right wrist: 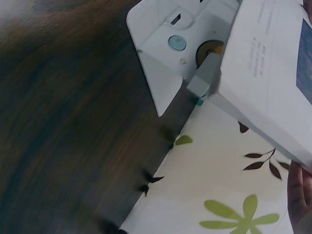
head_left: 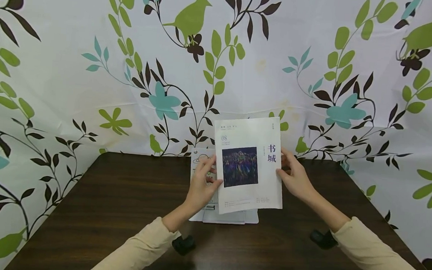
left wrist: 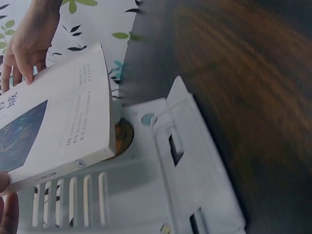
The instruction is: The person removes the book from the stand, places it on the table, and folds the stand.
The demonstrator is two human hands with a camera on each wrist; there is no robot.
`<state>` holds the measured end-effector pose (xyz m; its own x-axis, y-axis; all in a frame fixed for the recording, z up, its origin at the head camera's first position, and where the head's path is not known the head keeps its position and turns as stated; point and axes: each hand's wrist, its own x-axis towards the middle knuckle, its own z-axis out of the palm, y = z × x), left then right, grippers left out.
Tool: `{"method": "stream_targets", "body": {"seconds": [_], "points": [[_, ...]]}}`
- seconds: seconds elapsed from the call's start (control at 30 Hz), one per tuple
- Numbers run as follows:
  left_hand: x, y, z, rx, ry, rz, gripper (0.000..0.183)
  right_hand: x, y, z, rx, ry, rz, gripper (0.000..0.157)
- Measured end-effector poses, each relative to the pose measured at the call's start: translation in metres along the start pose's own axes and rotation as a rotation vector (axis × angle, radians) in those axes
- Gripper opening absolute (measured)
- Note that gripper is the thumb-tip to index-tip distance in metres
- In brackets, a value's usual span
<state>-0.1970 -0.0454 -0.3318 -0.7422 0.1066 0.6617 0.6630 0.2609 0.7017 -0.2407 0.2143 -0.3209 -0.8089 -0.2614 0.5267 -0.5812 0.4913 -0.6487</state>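
Note:
A white paperback book with a dark picture on its cover is held up, slightly tilted, in front of a white book stand. My left hand pinches its left edge, thumb at the front. On the opposite edge, my right hand grips it the same way. In the left wrist view, the book's spine and lower edge hang over the slotted stand. The right wrist view shows a book corner beside the stand's white plate. The book hides much of the stand.
The dark wooden table extends around the stand. Behind it hangs a white cloth printed with birds and leaves. Black wrist devices show under both sleeves.

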Motion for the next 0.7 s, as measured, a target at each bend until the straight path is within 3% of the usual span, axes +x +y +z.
{"method": "stream_targets", "body": {"seconds": [0.33,0.7], "points": [[-0.012,0.001,0.027,-0.094,-0.083,-0.061,0.065,-0.014,0.024,-0.031,0.015,-0.165,0.056,0.052],[-0.028,0.006,0.058,-0.151,-0.141,-0.121,0.063,-0.023,0.044,-0.063,0.099,-0.396,0.374,0.047]]}}
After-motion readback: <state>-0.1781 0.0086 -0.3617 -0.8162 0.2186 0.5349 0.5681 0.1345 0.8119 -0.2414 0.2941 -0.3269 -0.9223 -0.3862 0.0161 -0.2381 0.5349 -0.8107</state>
